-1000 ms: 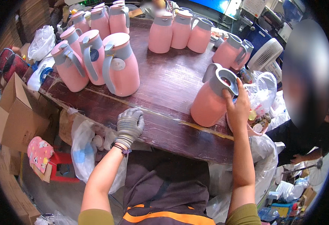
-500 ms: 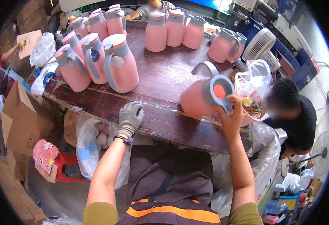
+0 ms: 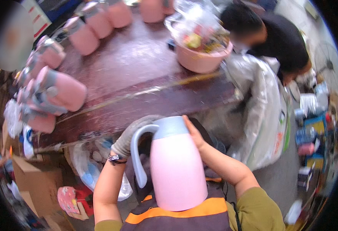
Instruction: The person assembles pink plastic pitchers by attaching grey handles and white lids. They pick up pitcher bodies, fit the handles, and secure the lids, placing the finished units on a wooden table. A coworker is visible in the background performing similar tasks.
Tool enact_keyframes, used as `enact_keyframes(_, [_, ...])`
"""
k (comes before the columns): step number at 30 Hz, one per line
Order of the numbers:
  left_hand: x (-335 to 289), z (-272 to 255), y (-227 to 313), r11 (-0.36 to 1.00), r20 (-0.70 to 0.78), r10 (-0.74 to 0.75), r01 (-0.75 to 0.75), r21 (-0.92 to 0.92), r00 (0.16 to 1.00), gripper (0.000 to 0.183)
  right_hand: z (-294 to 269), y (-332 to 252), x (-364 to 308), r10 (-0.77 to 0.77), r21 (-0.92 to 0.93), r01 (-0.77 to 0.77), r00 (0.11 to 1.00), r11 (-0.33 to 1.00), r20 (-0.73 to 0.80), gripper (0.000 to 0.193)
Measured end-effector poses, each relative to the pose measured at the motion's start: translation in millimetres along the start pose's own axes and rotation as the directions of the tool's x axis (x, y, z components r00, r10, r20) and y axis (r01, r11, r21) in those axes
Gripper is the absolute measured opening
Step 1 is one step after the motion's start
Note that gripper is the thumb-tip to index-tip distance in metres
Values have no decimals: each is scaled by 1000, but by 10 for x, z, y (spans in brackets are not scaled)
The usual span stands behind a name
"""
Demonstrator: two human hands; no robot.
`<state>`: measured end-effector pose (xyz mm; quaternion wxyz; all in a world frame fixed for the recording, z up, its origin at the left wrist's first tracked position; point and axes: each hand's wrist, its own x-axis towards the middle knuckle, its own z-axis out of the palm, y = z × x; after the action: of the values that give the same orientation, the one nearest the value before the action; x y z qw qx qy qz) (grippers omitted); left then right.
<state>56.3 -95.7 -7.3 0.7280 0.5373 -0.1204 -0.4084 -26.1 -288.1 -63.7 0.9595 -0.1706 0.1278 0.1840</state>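
A pink thermos jug (image 3: 178, 169) with a grey-blue collar and handle is held in front of my apron, off the table. It lies tilted, base toward me and mouth end away. My left hand (image 3: 132, 134), in a grey knit glove, grips the collar beside the handle; its fingertips are partly hidden behind the jug. From the right, my bare right hand (image 3: 194, 133) closes on the collar, its far fingers out of sight. The mouth of the jug does not show. More pink jugs (image 3: 70, 90) stand in a blurred group at the table's left end.
The dark red-brown table (image 3: 138, 107) has a worn front edge. On it stands a pink tub (image 3: 201, 59) with plastic bags and scraps. A person in black (image 3: 280, 38) bends at the right, near a large clear plastic sack (image 3: 253, 123). Cardboard boxes (image 3: 38, 184) lie lower left.
The jug has come off the table toward my body and turned base-first to me. My gloved left hand has joined the right on it. The view has swung right.
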Motion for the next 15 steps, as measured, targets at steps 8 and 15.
enact_keyframes(8, [-188, 106, -341, 920, -18, -254, 235, -314, 967, 72, -927, 59, -635, -180, -613, -18, 949, 790, -260, 31])
enact_keyframes(15, [-830, -710, -531, 968, -583, -149, -2, -251, 799, 28, -2968, -358, -1035, -415, -521, -639, 767, -566, -489, 32])
